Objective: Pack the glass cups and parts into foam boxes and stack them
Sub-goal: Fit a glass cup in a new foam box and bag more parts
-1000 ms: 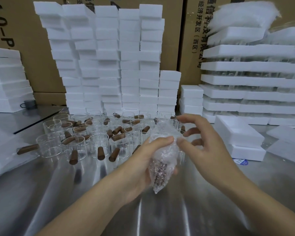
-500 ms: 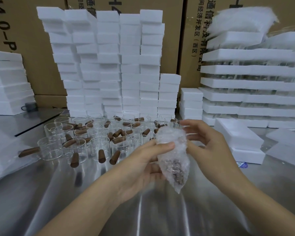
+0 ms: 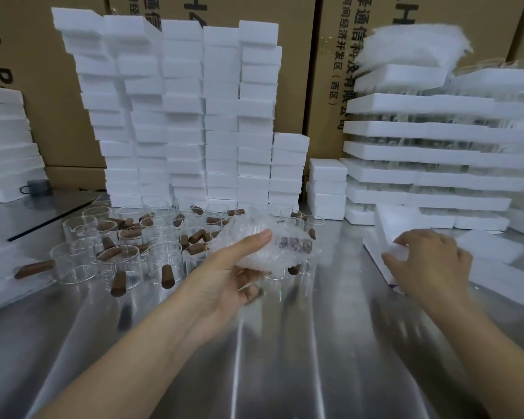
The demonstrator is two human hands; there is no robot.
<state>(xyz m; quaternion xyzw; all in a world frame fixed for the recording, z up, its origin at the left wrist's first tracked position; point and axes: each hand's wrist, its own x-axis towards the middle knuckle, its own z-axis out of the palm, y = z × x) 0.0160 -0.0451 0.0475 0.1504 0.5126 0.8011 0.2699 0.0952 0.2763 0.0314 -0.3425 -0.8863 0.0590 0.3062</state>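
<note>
Bubble-wrap pouch [image 3: 282, 255] with small brown parts inside sits clamped in the left hand [image 3: 227, 273], thumb on top and fingers curled beneath, held above the steel surface [image 3: 285, 358]. The right hand [image 3: 430, 261], well apart from it, curls its fingers over the near edge of a loose foam box [image 3: 387, 225]. Behind the left hand, many glass cups [image 3: 124, 261] with brown handles stand unpacked. Further back, tall foam stacks [image 3: 194, 116] suggest much is already packed. The pouch and these cups are not yet boxed.
</note>
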